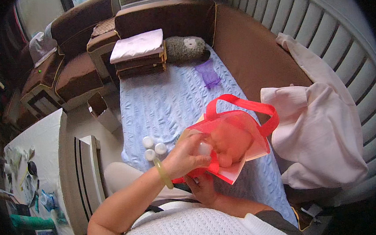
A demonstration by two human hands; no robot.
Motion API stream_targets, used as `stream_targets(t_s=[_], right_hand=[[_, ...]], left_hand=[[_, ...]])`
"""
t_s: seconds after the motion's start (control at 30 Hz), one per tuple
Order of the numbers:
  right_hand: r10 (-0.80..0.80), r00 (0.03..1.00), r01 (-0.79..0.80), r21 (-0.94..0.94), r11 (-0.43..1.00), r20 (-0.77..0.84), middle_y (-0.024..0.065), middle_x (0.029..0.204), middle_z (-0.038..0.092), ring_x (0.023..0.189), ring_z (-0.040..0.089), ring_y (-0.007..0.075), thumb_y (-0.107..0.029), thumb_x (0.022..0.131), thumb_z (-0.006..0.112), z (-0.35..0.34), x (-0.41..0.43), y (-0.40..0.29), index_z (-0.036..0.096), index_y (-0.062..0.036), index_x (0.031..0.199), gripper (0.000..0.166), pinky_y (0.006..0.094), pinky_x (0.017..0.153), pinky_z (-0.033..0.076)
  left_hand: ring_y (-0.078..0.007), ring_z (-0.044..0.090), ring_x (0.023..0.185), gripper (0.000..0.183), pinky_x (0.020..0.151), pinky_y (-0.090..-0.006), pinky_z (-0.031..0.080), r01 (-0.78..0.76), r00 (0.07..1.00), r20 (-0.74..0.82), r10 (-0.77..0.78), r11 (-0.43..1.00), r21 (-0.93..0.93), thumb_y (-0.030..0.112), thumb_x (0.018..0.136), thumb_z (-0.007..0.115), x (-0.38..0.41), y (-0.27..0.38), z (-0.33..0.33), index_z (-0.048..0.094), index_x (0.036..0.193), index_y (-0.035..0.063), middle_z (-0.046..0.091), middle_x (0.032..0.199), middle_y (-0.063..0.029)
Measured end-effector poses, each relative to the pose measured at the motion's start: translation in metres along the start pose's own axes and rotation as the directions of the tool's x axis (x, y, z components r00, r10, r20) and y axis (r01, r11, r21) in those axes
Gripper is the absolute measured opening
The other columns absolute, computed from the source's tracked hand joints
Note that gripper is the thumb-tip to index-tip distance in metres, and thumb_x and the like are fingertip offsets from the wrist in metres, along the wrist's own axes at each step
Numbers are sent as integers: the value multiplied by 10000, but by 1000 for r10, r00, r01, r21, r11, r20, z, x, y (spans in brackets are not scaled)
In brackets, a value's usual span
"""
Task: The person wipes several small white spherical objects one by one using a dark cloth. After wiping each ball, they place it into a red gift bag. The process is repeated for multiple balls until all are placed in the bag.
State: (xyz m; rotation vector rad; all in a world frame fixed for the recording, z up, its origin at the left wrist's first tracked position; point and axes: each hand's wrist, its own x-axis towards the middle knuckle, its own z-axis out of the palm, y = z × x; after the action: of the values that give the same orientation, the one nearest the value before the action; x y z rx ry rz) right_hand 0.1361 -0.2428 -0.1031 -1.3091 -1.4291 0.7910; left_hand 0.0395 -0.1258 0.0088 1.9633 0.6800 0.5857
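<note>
My left hand (187, 152), with a pale green bangle (162, 173) at its wrist, grips a small white bottle or jar (205, 148) at the mouth of a red-trimmed bag (265, 144). Below it, my right hand (202, 186) holds the near edge of this bag; some of its fingers are hidden. Inside the bag shows an orange rounded thing (232, 138), whose kind I cannot tell. One red handle loop (240, 104) stands up at the far side. Three white-lidded containers (148, 142) are grouped on the light blue cover (154, 110), left of the bag.
Folded textiles (138, 50), a grey plush thing (186, 48) and a purple mesh pouch (208, 74) lie at the far end. Pale pink cloth (321, 133) hangs at the right near a radiator (319, 21). An open box (103, 112) stands on the floor; a cluttered table (49, 141) is left.
</note>
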Motion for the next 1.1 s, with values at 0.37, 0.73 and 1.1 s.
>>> stream_targets(t_s=[0.37,0.73,1.1], right_hand=[[-233,966,257,-336,906,113,174,1074,641,1000,608,341,-92,910,621,-8,3,16,621,-27,1090,191,421,853,476],[-329,944,325,-214,921,18,205,1110,624,997,602,386,-114,884,673,-4,31,9,625,-30,1098,235,463,859,468],[-479,869,489,-359,795,122,192,1025,643,953,618,388,-97,864,690,23,60,7,644,-26,1047,202,468,847,476]], left_hand=[[-227,603,820,286,799,-361,493,89,948,284,-142,978,191,141,803,707,40,-8,24,619,1056,39,655,927,-119],[-232,641,986,413,865,-335,504,63,983,161,-85,989,135,188,828,681,22,-1,-13,597,1192,10,661,1083,-140],[-161,617,865,274,709,-284,519,281,804,-477,-356,933,-223,117,823,715,-69,-130,-101,635,1071,32,647,984,-85]])
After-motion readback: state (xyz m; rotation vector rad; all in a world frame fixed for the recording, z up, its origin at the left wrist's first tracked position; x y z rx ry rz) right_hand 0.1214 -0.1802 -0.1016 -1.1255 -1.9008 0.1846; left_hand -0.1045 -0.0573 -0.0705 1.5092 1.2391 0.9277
